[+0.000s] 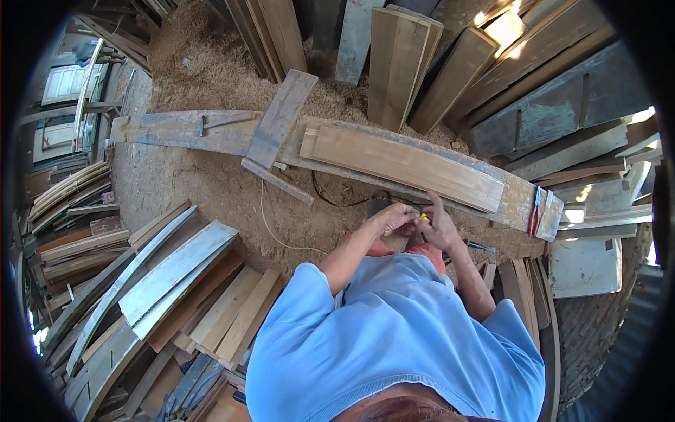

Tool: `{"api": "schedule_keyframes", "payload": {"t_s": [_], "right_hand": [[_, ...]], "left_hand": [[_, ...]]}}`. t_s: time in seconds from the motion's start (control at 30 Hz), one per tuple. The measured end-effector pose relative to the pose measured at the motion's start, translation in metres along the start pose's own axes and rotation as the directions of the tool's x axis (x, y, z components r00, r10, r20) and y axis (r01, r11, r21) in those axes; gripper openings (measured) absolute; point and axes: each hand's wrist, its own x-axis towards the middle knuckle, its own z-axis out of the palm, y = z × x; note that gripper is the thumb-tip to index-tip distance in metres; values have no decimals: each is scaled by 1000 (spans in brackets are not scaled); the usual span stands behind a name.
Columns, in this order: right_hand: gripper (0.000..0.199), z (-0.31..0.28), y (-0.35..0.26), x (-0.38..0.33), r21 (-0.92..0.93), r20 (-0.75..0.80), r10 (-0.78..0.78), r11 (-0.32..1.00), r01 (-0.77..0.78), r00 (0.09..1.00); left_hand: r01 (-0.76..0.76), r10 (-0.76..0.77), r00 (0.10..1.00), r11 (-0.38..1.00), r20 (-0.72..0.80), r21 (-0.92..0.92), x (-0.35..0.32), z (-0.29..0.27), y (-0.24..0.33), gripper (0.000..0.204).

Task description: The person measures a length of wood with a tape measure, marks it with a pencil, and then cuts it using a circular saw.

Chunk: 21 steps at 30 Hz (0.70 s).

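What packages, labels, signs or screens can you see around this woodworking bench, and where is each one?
None shows: only planks on the bench, red-handled pliers, and a small yellow thing between the left hand and right hand.

The scene is viewed from a single head-worn fisheye camera, aimed steeply down over a blue-shirted torso [394,337] toward a long workbench [176,130]; edges are bent near the rim.
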Motion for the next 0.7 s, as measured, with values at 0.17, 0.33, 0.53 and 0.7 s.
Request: {"api": "schedule_keyframes", "payload": {"t_s": [0.17,0.33,0.53,0.7], "right_hand": [[88,15,-21,25,-63,23,-151,986,153,988],[67,-14,-15,38,-242,37,-129,961,135,991],[55,-84,46,31,-380,-209,-78,925,-7,975],[57,-100,88,32,-401,-295,-22,910,-103,955]], "left_hand": [[-184,198,975,973,-96,143,-21,-32,18,14],[-285,349,867,933,-356,219,-48,-106,79,22],[122,501,317,821,-805,558,-53,-276,125,28],[511,637,345,489,-689,707,-9,-268,141,26]]}}
